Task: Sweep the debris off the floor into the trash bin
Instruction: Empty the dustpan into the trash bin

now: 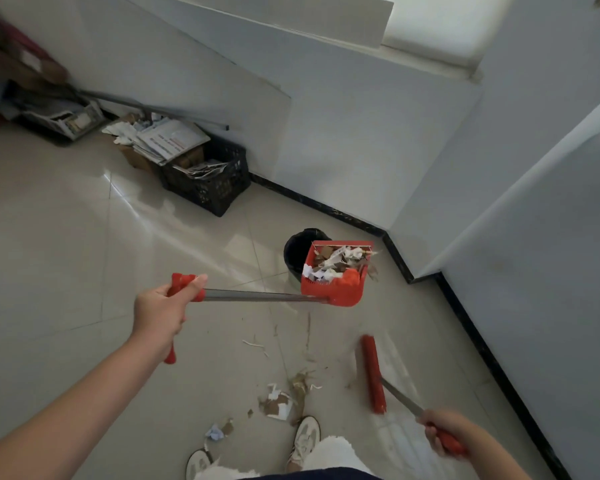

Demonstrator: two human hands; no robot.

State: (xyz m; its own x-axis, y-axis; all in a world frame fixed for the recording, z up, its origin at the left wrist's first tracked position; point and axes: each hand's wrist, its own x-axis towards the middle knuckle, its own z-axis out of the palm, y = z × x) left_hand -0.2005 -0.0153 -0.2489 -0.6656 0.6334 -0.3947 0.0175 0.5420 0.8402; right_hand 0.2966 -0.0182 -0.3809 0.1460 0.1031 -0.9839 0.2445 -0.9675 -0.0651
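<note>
Loaded dustpan held up at the black trash bin, broom low on the floor.
Left hand grips the red handle end of the red dustpan; the pan is lifted, full of paper and cardboard scraps, overlapping the trash bin by the skirting. Right hand is curled round the red grip of the broom, head near the tiles. Leftover debris lies on the floor just ahead of the white shoes. Black crate of papers sits by the wall.
</note>
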